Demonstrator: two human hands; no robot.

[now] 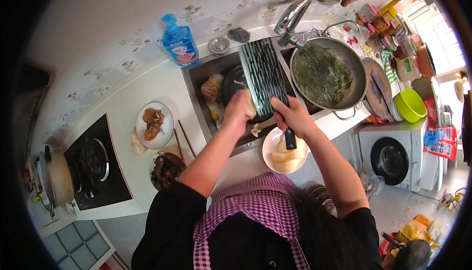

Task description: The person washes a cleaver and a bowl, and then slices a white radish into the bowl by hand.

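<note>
Over the sink [193, 82], my left hand [234, 112] grips a pale, peeled piece of vegetable [249, 104], its kind unclear. My right hand [295, 118] is closed around the black handle of a cleaver [262, 76]. Its broad blade, streaked dark and light, is raised beside the pale piece; whether the edge touches it I cannot tell. Behind the blade, a black round vessel [231, 90] is partly hidden in the basin. Pale scraps [256, 130] lie at the sink's near side. Below my right hand, a white bowl [267, 158] holds pale cut chunks [287, 157].
A metal pan [363, 85] of green strands in water stands right, beneath the faucet [295, 15]. Leftward are a blue pump bottle [180, 45], a plate [142, 137] of brown food, chopsticks [187, 137], a bowl of dark pieces [166, 170] and a cooktop [118, 181]. A knife lies on a round board [370, 71].
</note>
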